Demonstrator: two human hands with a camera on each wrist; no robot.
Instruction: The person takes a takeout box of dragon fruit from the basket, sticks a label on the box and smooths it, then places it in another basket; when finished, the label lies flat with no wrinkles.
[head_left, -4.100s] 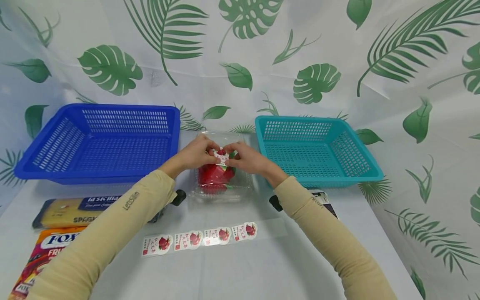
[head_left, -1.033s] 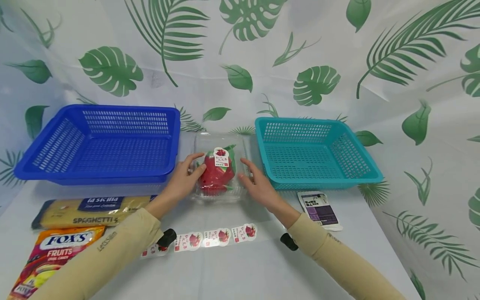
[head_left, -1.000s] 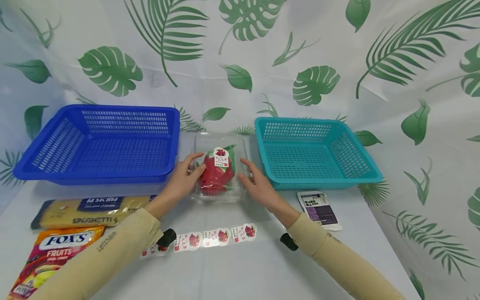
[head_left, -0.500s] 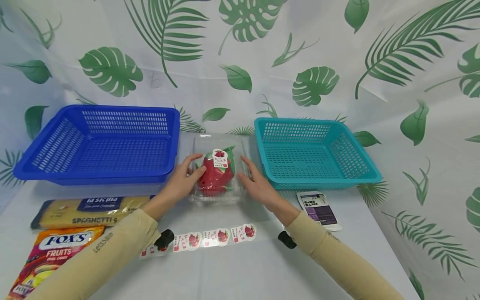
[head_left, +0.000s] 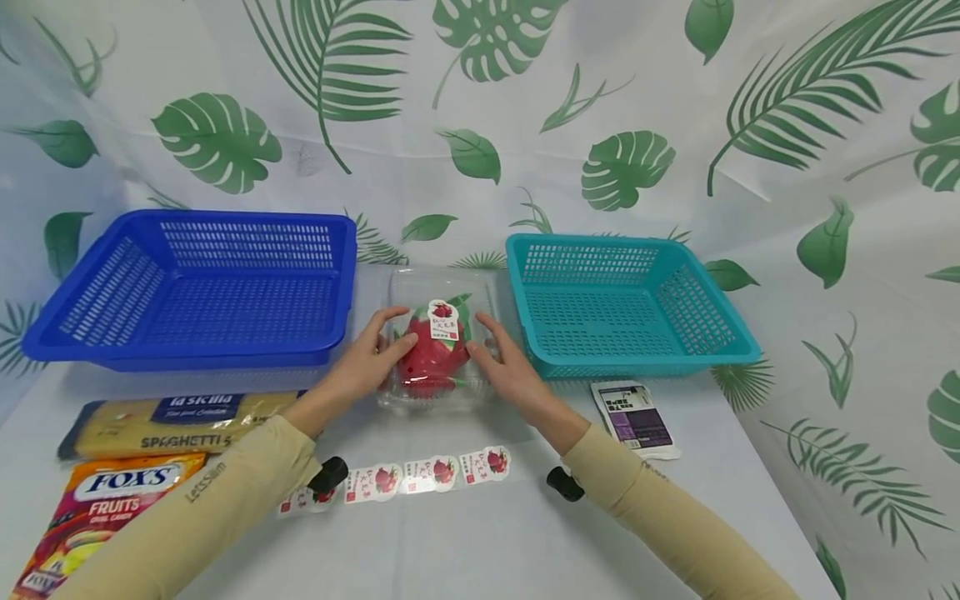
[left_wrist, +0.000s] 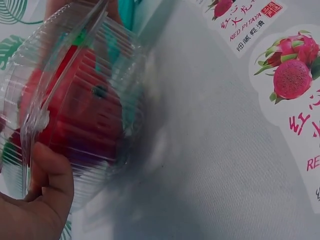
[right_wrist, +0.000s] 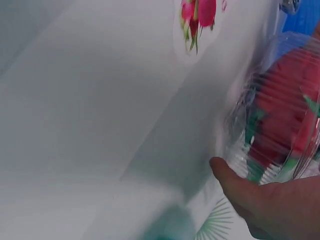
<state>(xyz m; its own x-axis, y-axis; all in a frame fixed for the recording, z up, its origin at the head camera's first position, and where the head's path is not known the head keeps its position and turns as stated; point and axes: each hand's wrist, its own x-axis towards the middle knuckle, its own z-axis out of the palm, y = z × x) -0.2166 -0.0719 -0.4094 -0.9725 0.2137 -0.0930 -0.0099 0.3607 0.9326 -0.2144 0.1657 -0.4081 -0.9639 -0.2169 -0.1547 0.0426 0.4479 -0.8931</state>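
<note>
A clear plastic clamshell box [head_left: 423, 287] stands between the two baskets, with a red and green dragon fruit [head_left: 429, 360] inside. A white label [head_left: 444, 323] with a dragon fruit picture sits on its lid. My left hand [head_left: 362, 358] grips the box's left side, thumb on top; in the left wrist view its curled fingers pinch the rim [left_wrist: 31, 135]. My right hand [head_left: 517, 375] holds the right side, its thumb over the lid. The right wrist view shows that hand [right_wrist: 270, 200] against the ribbed wall. Fingers behind the box are partly hidden.
A blue basket [head_left: 187, 354] stands left and a teal basket [head_left: 637, 362] right. A spaghetti pack [head_left: 180, 425] and a candy bag [head_left: 112, 500] lie at left. In front lies a label strip [head_left: 427, 475]. A white and purple pouch [head_left: 636, 421] lies at right.
Earlier, both hands pinched the label against the lid. They have since let go of it and moved down to the box's sides. Lately the right hand has shifted slightly left onto the box.
</note>
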